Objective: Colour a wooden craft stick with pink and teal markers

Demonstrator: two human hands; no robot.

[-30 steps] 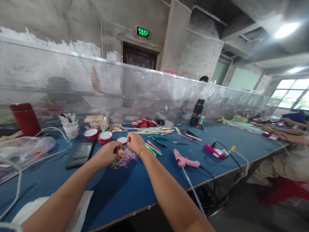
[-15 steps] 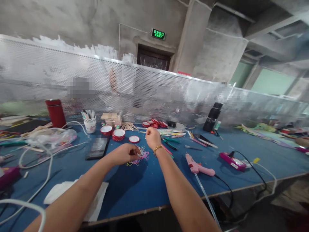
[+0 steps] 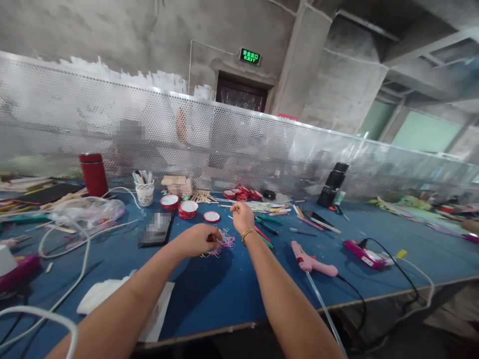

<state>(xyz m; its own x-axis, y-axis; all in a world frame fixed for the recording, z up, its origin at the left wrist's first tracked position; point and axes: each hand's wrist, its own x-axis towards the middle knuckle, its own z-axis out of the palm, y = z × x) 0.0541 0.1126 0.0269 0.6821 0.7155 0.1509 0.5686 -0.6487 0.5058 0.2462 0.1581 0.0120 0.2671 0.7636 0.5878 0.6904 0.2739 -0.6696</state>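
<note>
The blue worktop (image 3: 209,304) runs out of view on both sides and is partly covered by the forearms; the grey perforated metal screen (image 3: 168,124) behind it is blurred in places, and the face of the flat dark device (image 3: 155,230) is pixelated. The left hand (image 3: 198,239) covers part of the loose pile of thin multicoloured loops (image 3: 227,243), which lies on the worktop between the two hands. Its grip is partly curled, fingers at the pile's left side; whether it has hold of a loop cannot be told. The right hand (image 3: 243,219) is raised just beyond the pile, fingers bent close together; full closure and contents of its grip cannot be verified. Standing farther back are a black bottle (image 3: 331,185) and a red cylindrical bottle (image 3: 93,175). A pink glue gun (image 3: 312,263) lies right of the right forearm, a patterned white cup (image 3: 144,193) holds pens, and green-handled pliers (image 3: 268,219) lie just beside the right hand. A red-rimmed white disc (image 3: 211,216) sits between the hands, behind the loops.
</note>
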